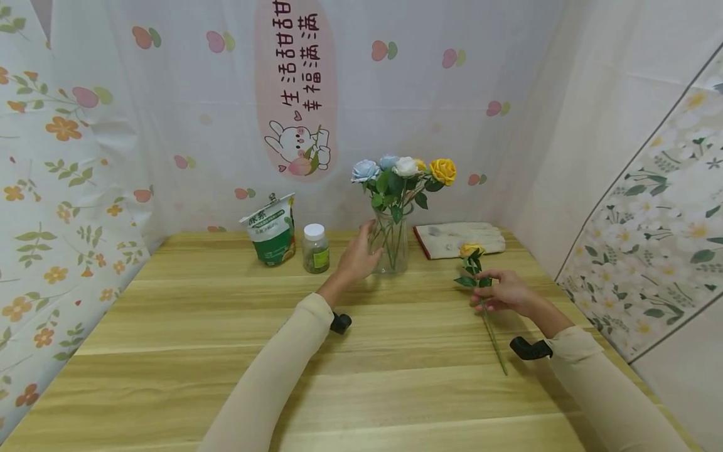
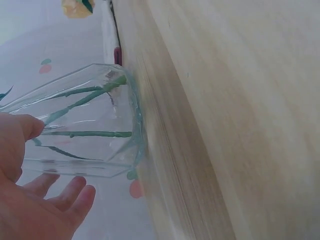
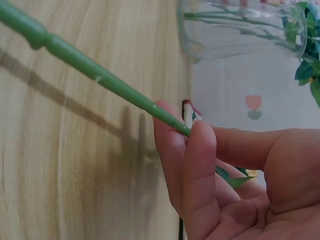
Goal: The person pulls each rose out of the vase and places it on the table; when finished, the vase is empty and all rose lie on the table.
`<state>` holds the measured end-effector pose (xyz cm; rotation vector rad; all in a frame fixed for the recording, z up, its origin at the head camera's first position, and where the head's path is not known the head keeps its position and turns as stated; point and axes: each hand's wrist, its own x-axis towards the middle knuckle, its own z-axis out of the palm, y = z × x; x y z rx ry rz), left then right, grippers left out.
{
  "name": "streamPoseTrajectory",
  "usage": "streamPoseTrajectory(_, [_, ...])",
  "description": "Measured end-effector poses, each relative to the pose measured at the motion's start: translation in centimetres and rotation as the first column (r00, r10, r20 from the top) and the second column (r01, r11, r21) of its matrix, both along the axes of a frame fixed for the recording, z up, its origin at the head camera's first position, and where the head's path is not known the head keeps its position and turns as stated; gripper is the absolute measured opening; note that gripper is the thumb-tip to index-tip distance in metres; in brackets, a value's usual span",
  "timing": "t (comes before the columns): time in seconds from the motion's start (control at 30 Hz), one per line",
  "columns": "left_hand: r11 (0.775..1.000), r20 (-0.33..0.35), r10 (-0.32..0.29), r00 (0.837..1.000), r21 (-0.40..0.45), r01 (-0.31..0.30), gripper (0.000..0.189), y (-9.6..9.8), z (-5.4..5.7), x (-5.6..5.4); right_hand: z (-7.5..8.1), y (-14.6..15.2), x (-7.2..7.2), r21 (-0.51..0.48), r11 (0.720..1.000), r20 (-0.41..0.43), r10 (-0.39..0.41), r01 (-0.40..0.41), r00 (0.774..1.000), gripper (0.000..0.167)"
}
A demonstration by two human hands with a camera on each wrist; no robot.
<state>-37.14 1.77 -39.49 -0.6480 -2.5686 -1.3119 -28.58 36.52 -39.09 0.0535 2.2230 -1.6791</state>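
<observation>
A clear glass vase [image 1: 398, 254] stands at the back of the table with blue, white and yellow roses in it; their green stems [image 2: 100, 134] show through the glass. My left hand [image 1: 357, 254] holds the vase at its left side, with the thumb on the near face and the fingers along the far side. To the right, my right hand [image 1: 505, 294] pinches a single yellow rose [image 1: 471, 250] by its green stem [image 3: 107, 85]. This rose is tilted, its bloom pointing away from me and its stem end towards me, above the table.
Left of the vase stand a white-lidded jar [image 1: 315, 251] and a green and white pouch [image 1: 273, 232] with a clip on top. Pale work gloves [image 1: 446, 238] lie at the back right, behind the single rose. Printed curtains [image 1: 214, 125] hang behind the wooden table [image 1: 169, 351] and at both sides.
</observation>
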Motion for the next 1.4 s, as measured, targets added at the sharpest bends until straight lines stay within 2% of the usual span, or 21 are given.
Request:
streamPoseTrajectory(0.23, [1.0,-0.005,0.0,1.0,0.003,0.0,0.07,0.0,0.0,-0.1,-0.4,0.5,-0.5,0.02,1.0,0.021,0.007,-0.007,1.0,0.063])
streamPoseTrajectory(0.47, [1.0,-0.012,-0.003,1.0,0.0,0.003,0.07,0.0,0.0,-0.1,-0.6,1.3,-0.8,0.095,0.995,0.03,0.009,-0.012,1.0,0.06])
streamPoseTrajectory(0.67, [1.0,-0.009,0.0,1.0,0.002,0.0,0.07,0.0,0.0,-0.1,-0.6,1.7,-0.7,0.158,0.987,-0.018,0.014,-0.011,1.0,0.06])
streamPoseTrajectory(0.8, [1.0,-0.001,0.0,1.0,-0.001,0.0,0.071,0.1,0.0,-0.1,-0.6,1.7,-0.6,0.238,0.971,-0.064,-0.006,0.021,0.998,0.062])
streamPoseTrajectory(0.97, [1.0,0.007,0.003,1.0,-0.008,-0.003,0.071,0.1,0.0,0.0,-0.7,1.7,-0.5,0.4,0.915,-0.158,0.016,0.049,0.987,0.063])
streamPoseTrajectory(1.07, [1.0,0.004,0.007,1.0,-0.009,-0.007,0.071,0.2,0.0,0.0,-0.8,1.7,-0.6,0.45,0.891,-0.194,0.035,0.058,0.98,0.063])
streamPoseTrajectory(1.17, [1.0,0.0,0.006,1.0,-0.01,-0.006,0.071,0.2,-0.1,0.1,-0.9,1.7,-0.6,0.461,0.885,-0.218,0.04,0.067,0.975,0.062])
streamPoseTrajectory(1.4, [1.0,0.005,0.008,1.0,-0.012,-0.008,0.071,0.2,-0.1,0.0,-1.0,1.9,-0.7,0.447,0.89,-0.26,0.031,0.092,0.965,0.061])
